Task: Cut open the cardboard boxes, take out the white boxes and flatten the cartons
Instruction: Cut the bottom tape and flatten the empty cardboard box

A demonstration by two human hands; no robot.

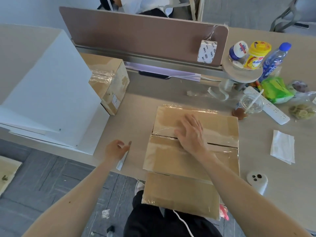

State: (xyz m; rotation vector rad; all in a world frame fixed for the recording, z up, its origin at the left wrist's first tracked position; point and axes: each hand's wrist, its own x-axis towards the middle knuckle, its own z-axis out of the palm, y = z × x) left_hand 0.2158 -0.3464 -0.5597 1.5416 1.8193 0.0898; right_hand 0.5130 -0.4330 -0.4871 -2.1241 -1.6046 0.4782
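A flattened cardboard carton (171, 161) with clear tape on it lies on the table in front of me, its near flap hanging over the table's front edge. My right hand (189, 134) presses flat on its middle seam, fingers straight and spread. Left of the carton, my left hand (116, 149) sits with loosely curled fingers over the top end of a silver box cutter (121, 162) that lies at the table edge; no firm grip shows. A sealed, taped cardboard box (109, 82) stands at the back left. Beside it lie stacked white boxes (51, 86).
A brown desk divider (136, 35) closes off the back, with a tape roll (206, 51) against it. To the right are bottles (256, 55), a plastic cup (251, 105), a power strip (270, 108), a tissue (283, 147) and a white lid (257, 180). A person sits behind the divider.
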